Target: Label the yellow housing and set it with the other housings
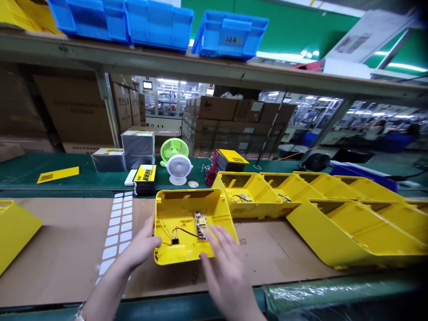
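Observation:
A yellow plastic housing [187,250] faces me with its open side up, above the cardboard. Inside it sit a small circuit board [199,225] and a black switch [175,241], joined by thin wires. My left hand [143,243] grips the housing's left wall, thumb over the rim and the other fingers hidden outside. My right hand [225,267] is at the housing's front right, its fingers stretched out near the circuit board and slightly blurred. Its thumb is by the front rim; whether the fingertips touch the board I cannot tell.
More yellow housings [337,227] stand in rows on the right, another housing [16,234] at far left. White stickers [115,221] lie on cardboard [63,249]. Behind are a white fan [179,168], green fan [174,149], black-yellow box [145,178] and red wires [211,171]. Blue bins [230,35] line the overhead shelf.

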Tool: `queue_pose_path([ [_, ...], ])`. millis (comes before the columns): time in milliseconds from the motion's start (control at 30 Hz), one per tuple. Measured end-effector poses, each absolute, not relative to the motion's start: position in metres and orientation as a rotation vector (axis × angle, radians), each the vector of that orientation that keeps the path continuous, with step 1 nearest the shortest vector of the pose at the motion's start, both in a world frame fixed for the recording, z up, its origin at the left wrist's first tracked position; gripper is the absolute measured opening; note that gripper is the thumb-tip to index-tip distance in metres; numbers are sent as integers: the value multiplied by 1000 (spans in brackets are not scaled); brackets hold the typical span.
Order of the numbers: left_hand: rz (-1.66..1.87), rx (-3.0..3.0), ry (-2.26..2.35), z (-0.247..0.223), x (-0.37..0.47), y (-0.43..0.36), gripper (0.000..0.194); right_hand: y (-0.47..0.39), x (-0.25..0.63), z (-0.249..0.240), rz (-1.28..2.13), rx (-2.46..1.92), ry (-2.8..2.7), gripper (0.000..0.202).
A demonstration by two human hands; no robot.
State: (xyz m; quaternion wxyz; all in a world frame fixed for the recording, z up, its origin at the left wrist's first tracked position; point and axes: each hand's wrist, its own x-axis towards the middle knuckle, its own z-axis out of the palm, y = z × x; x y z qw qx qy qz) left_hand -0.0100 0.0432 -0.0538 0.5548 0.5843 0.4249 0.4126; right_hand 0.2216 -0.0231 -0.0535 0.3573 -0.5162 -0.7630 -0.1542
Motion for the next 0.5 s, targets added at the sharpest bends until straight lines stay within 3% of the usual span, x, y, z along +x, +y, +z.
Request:
queue_pose_path([
  [167, 821, 1267, 939, -44, 3, 51, 78, -32, 182, -57, -503, -1169, -2160, 50],
  [500, 879, 1129, 959, -52, 33, 21, 66, -32, 169, -96, -483, -1093, -1862, 41],
])
